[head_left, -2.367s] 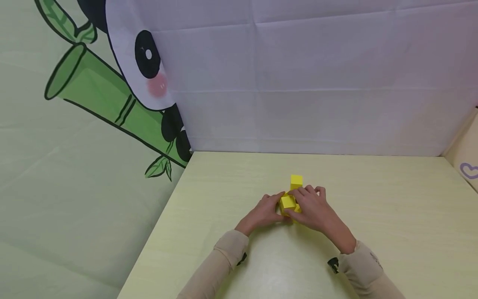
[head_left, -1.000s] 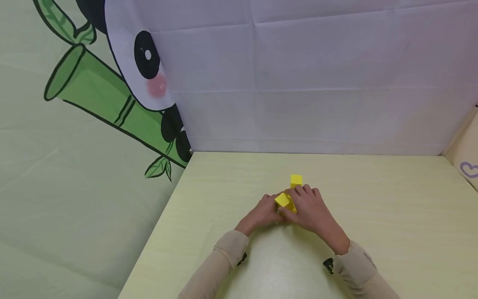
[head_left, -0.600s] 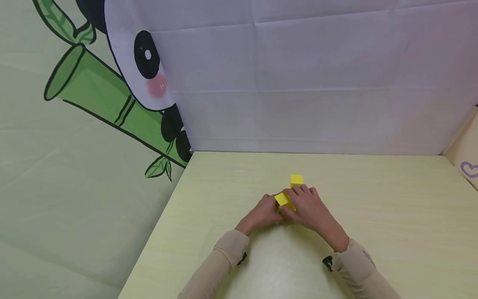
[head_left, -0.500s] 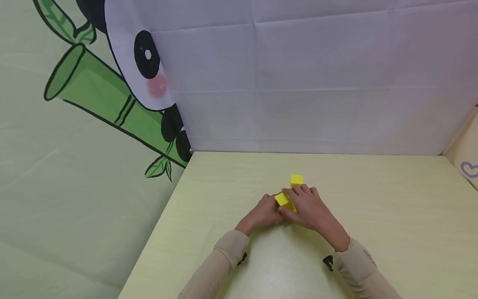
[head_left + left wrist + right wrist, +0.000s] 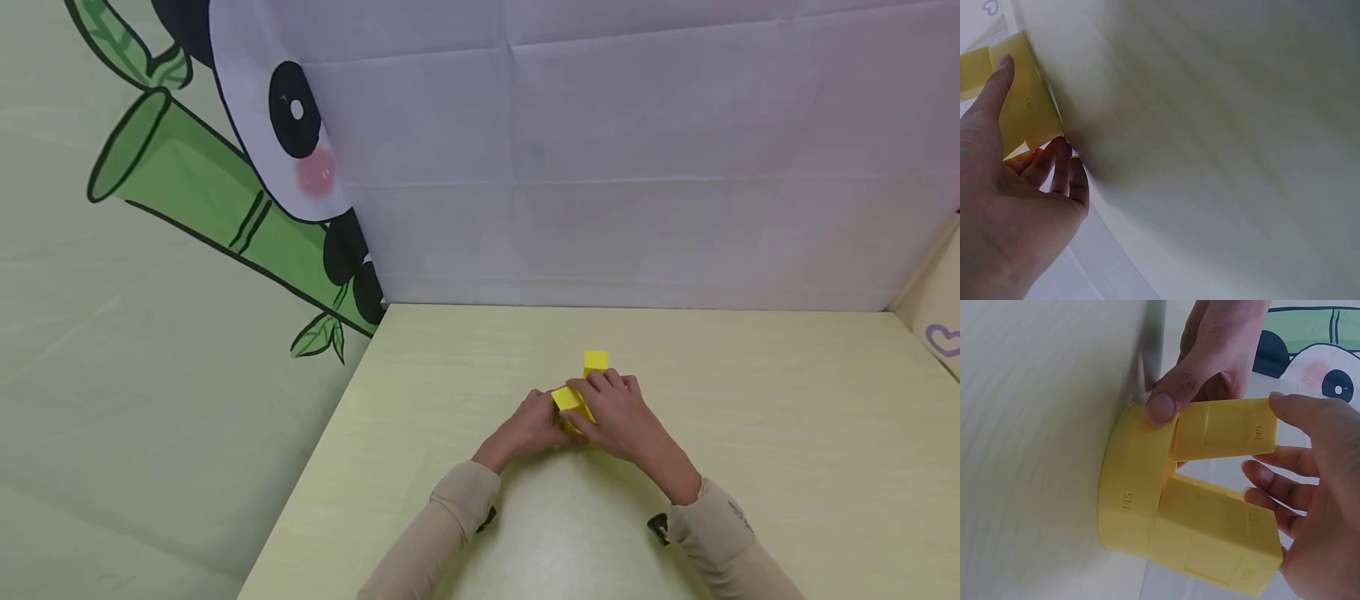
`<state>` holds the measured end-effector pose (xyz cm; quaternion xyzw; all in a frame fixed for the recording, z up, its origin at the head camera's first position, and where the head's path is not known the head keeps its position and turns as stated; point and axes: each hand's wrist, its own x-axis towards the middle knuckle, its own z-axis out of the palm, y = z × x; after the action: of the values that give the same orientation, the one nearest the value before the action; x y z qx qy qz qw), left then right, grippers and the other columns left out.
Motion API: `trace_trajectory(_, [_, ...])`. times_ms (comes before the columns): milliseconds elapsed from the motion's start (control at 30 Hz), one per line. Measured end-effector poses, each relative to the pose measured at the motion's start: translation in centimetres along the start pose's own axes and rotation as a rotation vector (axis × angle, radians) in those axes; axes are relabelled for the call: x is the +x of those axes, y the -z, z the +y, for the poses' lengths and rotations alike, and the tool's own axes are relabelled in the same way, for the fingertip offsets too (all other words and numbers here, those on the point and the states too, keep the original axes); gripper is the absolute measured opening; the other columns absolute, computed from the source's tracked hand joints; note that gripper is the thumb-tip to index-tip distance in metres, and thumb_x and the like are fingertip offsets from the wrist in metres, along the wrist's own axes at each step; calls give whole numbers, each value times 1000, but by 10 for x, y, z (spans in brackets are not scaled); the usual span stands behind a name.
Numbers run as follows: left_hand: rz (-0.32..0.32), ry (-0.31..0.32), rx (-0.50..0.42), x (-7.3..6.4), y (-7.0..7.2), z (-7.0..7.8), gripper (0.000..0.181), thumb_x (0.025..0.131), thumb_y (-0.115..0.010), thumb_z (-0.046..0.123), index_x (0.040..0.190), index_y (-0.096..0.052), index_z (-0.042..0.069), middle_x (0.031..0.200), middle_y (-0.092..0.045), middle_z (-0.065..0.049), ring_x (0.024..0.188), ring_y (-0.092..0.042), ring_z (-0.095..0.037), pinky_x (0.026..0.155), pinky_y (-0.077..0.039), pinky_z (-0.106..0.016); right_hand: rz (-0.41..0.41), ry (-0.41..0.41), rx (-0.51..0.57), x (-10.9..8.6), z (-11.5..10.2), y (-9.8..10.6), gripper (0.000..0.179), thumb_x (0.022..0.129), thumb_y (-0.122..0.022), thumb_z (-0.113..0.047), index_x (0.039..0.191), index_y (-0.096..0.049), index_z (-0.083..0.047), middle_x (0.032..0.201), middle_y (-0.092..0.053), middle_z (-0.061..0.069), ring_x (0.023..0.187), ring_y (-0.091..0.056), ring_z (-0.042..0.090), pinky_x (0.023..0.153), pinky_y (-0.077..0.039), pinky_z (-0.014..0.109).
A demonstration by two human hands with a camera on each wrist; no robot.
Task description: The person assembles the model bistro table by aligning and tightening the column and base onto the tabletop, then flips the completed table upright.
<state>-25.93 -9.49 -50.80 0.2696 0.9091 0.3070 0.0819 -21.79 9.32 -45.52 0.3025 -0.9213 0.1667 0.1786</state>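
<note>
A yellow base piece (image 5: 1125,481) embossed 145 stands on the table, with two yellow blocks rising from it. My left hand (image 5: 531,425) grips the base, thumb on its near face and fingers behind, as the left wrist view of the base (image 5: 1029,106) shows. My right hand (image 5: 618,414) pinches the upper end of the left yellow block (image 5: 1229,428), marked 149; its top (image 5: 567,397) looks turned in the head view. The other yellow block (image 5: 1216,534) is farther right and back, its top (image 5: 596,362) showing beyond my right fingers. My hands hide most of the base from above.
The pale wooden table (image 5: 420,375) stretches around the hands. A white cloth (image 5: 637,167) hangs along its back edge, and a printed green curtain (image 5: 150,375) hangs at the left. A cream panel (image 5: 933,308) with a heart borders the right side.
Over the earlier frames my right hand has shifted left, and the block in it has moved left and turned. Lately both hands hardly move. The rear block has stayed in place.
</note>
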Motion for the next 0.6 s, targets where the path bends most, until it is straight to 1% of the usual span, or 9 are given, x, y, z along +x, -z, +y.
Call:
trace_trajectory(200, [6, -4, -4, -1, 1, 1, 59, 86, -86, 39, 136, -64, 15, 122, -68, 10, 100, -49, -13, 89, -40, -29, 17, 3, 22, 0, 1, -3, 40, 93, -79, -29, 120, -68, -2, 104, -60, 13, 102, -54, 36, 86, -42, 59])
trace_trajectory(600, [8, -8, 10, 1, -1, 2, 58, 87, -86, 37, 136, -64, 14, 123, -69, 8, 99, -51, -11, 93, -40, -30, 21, -2, 37, -1, 1, -3, 40, 92, -80, -27, 120, -69, -1, 102, -59, 12, 102, -54, 35, 86, -42, 58])
